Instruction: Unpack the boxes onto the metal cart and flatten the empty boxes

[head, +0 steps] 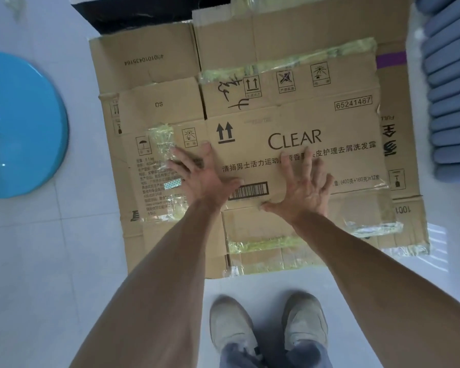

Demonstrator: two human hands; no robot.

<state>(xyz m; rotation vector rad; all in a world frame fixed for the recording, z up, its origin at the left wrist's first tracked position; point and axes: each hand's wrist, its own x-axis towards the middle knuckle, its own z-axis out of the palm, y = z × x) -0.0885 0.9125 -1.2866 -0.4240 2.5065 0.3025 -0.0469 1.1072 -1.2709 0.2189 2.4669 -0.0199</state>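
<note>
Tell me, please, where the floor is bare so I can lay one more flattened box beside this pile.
Bare tile lies between the blue round object and the cardboard pile, and in front of the pile around the shoes. The right is crowded: the blue ribbed stack sits close to the pile. Both the left hand and right hand are spread over the CLEAR box.

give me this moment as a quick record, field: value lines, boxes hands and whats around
top box: flattened CLEAR carton, printed side up, on a pile of flattened cardboard
left hand: fingers spread, over the carton's left part
right hand: fingers spread, over the carton near the barcode
floor: pale tiles
left of pile: blue round object
right of pile: blue ribbed object
</note>
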